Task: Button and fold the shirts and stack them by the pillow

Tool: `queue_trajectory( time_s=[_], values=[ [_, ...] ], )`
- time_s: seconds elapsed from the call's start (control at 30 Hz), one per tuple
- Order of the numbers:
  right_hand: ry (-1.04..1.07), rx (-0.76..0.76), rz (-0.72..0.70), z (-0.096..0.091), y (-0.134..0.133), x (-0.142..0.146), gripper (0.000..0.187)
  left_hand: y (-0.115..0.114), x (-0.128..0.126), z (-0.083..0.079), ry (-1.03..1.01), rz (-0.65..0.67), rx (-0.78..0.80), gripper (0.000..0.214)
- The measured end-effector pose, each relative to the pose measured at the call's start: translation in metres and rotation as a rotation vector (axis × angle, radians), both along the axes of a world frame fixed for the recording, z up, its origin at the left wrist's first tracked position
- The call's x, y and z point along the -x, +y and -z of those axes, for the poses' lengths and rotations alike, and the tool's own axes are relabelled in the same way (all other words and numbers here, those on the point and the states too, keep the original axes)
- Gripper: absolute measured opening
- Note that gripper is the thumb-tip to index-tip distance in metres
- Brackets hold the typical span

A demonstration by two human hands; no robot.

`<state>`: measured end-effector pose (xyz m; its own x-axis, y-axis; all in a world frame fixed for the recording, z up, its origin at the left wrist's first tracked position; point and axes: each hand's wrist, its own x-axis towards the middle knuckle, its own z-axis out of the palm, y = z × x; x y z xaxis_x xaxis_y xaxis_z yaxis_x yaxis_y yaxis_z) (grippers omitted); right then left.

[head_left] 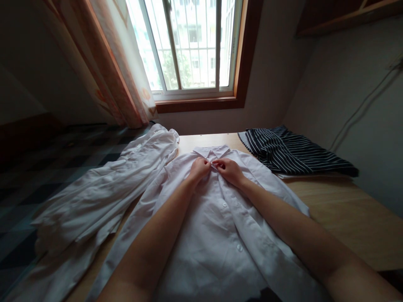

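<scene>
A white button-up shirt (201, 235) lies front side up on the wooden table, its collar (210, 150) pointing toward the window. Just below the collar, my left hand (200, 168) pinches the edge of the front placket. My right hand (229, 171) is closed on the opposite placket edge, fingertips almost meeting those of the left. Whatever small button sits between the fingertips is hidden. Lower down the front hangs open, with a button (224, 205) and another button (239, 248) showing along one edge.
Rumpled white garments (113, 180) lie to the left, partly over a dark checked bed cover (19, 201). A black-and-white striped cloth (292, 152) is folded at the back right of the table (343, 209). Behind stand a barred window (198, 50) and a curtain (116, 71).
</scene>
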<state>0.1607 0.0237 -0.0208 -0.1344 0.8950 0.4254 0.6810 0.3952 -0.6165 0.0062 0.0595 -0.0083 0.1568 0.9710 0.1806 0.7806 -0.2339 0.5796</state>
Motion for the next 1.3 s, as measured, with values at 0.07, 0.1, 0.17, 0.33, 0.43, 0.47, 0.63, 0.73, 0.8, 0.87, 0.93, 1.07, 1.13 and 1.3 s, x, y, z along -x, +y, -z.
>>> queue_trajectory(
  time_s=[0.07,0.1,0.17,0.33,0.43,0.47,0.63,0.73,0.8,0.87,0.93,1.07,1.13,1.3],
  values=[
    [-0.002,-0.016,0.001,0.0007,0.0006,-0.0001,0.023,-0.0001,-0.0001,0.0003,0.004,0.005,-0.003,0.027],
    [-0.001,-0.022,0.0,0.0009,0.0009,-0.0001,0.023,-0.0002,-0.0002,0.0005,0.005,0.006,-0.003,0.028],
    [-0.003,-0.027,0.002,0.0012,0.0013,0.0001,0.022,-0.0002,-0.0005,0.0009,0.006,0.005,-0.004,0.029],
    [-0.012,-0.017,0.015,0.0,0.0007,0.0011,0.021,-0.0001,-0.0005,0.0008,-0.002,0.002,-0.005,0.028],
    [-0.009,-0.01,0.016,-0.0008,0.0003,0.0015,0.021,-0.0001,0.0,0.0005,-0.013,-0.001,0.0,0.027],
    [-0.005,-0.008,0.016,-0.001,0.0002,0.0016,0.021,-0.0001,0.0001,0.0005,-0.019,-0.003,0.0,0.026],
    [0.006,0.017,0.024,-0.0015,-0.0001,0.0013,0.019,-0.0005,0.0004,0.001,-0.051,-0.009,-0.007,0.025],
    [0.017,0.024,0.022,-0.0011,-0.0001,0.001,0.019,-0.0014,0.0006,0.0003,-0.065,-0.001,0.001,0.026],
    [0.03,0.025,0.018,-0.0006,0.0002,0.0008,0.019,-0.002,0.0011,-0.0007,-0.07,0.007,0.009,0.028],
    [0.04,0.027,0.015,-0.0002,0.0007,0.0007,0.019,-0.0026,0.0018,-0.0018,-0.077,0.017,0.017,0.029],
    [0.038,0.03,0.013,-0.0002,0.001,0.0005,0.019,-0.0029,0.0025,-0.0025,-0.092,0.03,0.031,0.029],
    [0.019,0.035,0.012,-0.0004,0.0012,0.0002,0.019,-0.0034,0.0032,-0.0029,-0.127,0.05,0.052,0.026],
    [0.016,0.028,0.015,-0.0001,0.0012,0.0002,0.019,-0.0036,0.0032,-0.0028,-0.125,0.053,0.053,0.024],
    [0.019,0.024,0.013,0.0013,0.0016,0.0,0.019,-0.0044,0.0022,-0.0028,-0.113,0.038,0.058,0.023]
  ],
)
